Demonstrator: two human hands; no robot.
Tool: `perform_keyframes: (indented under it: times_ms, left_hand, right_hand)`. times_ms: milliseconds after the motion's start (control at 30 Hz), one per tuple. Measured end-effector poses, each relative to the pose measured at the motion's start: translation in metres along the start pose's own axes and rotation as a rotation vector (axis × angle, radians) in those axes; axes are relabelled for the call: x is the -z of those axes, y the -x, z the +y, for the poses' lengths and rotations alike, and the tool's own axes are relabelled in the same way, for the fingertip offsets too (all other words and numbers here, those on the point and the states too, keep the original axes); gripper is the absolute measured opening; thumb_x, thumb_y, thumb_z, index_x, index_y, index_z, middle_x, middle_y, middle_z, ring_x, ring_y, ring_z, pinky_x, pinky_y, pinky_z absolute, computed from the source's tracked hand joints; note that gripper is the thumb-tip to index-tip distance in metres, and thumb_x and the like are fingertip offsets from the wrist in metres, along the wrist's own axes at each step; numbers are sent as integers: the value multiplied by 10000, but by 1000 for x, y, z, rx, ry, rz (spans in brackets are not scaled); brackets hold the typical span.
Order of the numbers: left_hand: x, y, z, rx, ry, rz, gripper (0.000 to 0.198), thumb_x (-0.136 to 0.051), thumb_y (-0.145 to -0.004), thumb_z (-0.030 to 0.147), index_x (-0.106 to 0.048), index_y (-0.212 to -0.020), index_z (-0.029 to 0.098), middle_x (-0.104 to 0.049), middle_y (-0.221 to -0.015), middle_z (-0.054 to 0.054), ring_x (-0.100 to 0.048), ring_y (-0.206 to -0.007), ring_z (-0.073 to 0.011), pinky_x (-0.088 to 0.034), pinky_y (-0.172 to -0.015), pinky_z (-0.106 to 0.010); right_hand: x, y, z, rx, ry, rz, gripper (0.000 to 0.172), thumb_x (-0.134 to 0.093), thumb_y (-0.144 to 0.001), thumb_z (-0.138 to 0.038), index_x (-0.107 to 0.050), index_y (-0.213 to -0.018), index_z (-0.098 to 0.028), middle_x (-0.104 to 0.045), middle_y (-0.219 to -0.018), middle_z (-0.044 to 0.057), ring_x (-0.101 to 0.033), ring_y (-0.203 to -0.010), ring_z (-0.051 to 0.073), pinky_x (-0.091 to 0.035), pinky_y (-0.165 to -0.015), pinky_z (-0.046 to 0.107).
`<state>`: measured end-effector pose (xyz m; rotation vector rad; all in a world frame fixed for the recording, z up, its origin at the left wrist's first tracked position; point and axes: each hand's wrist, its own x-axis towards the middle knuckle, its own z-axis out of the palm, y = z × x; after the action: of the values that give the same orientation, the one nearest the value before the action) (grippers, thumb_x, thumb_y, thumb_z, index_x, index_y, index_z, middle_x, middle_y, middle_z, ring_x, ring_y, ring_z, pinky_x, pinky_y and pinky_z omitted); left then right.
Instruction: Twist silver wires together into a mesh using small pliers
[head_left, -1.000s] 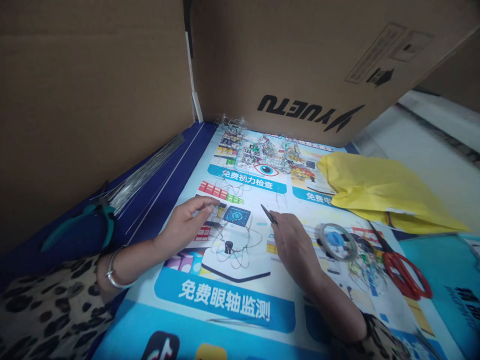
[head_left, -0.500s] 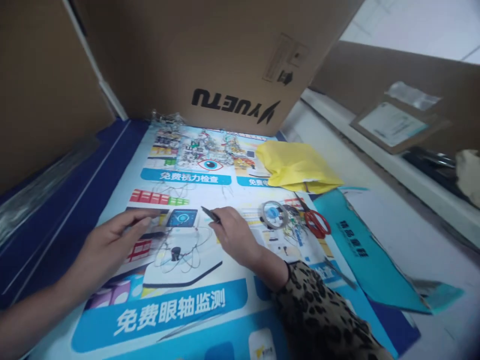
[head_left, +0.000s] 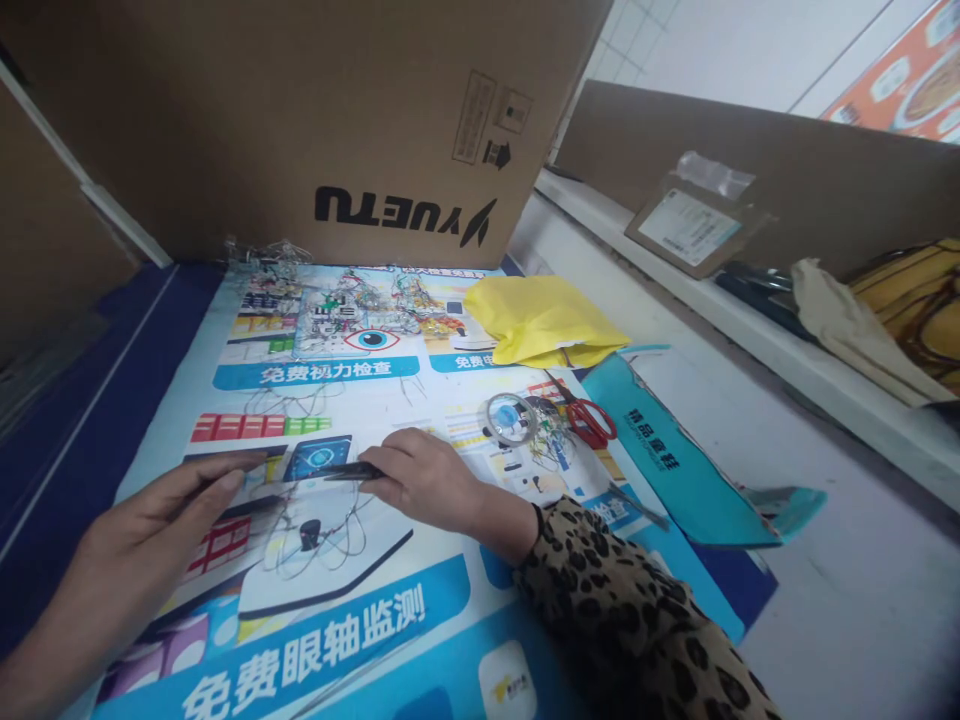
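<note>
Box (head_left: 375, 120) at back: YUETU print, upside down, with an arrow mark and small label blocks, too fine to read. Printed sheet (head_left: 439, 400) under the work: upper blue strip reads 免费视力检查, lower one 免费眼轴监测; the strip beside the upper one starts 免费, rest cut off by the yellow bag (head_left: 544, 320). Turquoise card (head_left: 660, 440) on the right: 精品童鞋.

Right hand (head_left: 427, 480) has a dark pointed tool (head_left: 345, 471) gripped between thumb and fingers. Tip points left, toward the left hand (head_left: 157, 520); long axis runs crosswise, nearly level. Tool's rear end sits in the right fingers, front part sticks out past them, over the blue printed screen picture. Can't tell if its tip grips anything.

Left hand: thumb and index stretched to the right, narrow gap, tips near the tool tip but apart from it. Probably a fine wire between them, but too blurred to be sure.

Looped wire piece (head_left: 330, 540) shows between the hands, below the tool, petal-like loops, small dark printed shape behind it. Tape roll (head_left: 533, 420) and red-handled scissors (head_left: 592, 424) right of the right hand, scissors handles toward the turquoise card.
</note>
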<state>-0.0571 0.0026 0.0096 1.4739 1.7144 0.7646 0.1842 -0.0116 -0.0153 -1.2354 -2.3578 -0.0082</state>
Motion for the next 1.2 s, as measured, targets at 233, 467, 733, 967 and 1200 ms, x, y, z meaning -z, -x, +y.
perform_keyframes:
  times_ms: [233,467,733,967,1200]
  left_hand:
    - [1,-8,-16,86,-16,-24,486,-582,-605,590,-657,-968,276,-695,-943,47,-633,-736,-197,-498,-529,-230]
    - [-2,-7,-15,51,53,-15,473,-602,-589,577,-662,-921,245,-696,-959,32,-630,-873,-228,-530,-674,-260]
    - [-5,-9,-18,-101,114,-95,455,-560,-699,548,-640,-966,188,-677,-1025,-28,-606,-952,-238,-443,-920,-343]
    - [-8,-10,-25,-171,160,-114,402,-533,-745,530,-636,-951,200,-673,-1010,-39,-614,-937,-237,-467,-881,-321]
    - [-9,-10,-26,-178,173,-138,373,-524,-767,508,-632,-961,209,-673,-1006,-25,-617,-935,-231,-466,-879,-317]
  right_hand:
    - [-3,1,4,43,165,-38,439,-355,-867,-558,-611,-894,-203,-602,-817,36,-519,-785,166,-391,-693,283]
    - [0,0,7,-16,277,-115,420,-328,-886,-538,-567,-838,-195,-573,-784,33,-494,-772,174,-355,-680,298]
    - [6,-4,31,-306,517,-218,319,-354,-902,-465,-537,-886,-205,-565,-875,58,-489,-828,192,-348,-701,302]
    - [19,-4,53,-437,620,-207,307,-363,-906,-397,-560,-859,-166,-558,-845,89,-504,-812,208,-351,-674,309]
    - [24,-6,66,-505,685,-227,327,-355,-904,-410,-572,-870,-167,-568,-833,91,-527,-799,219,-365,-648,310]
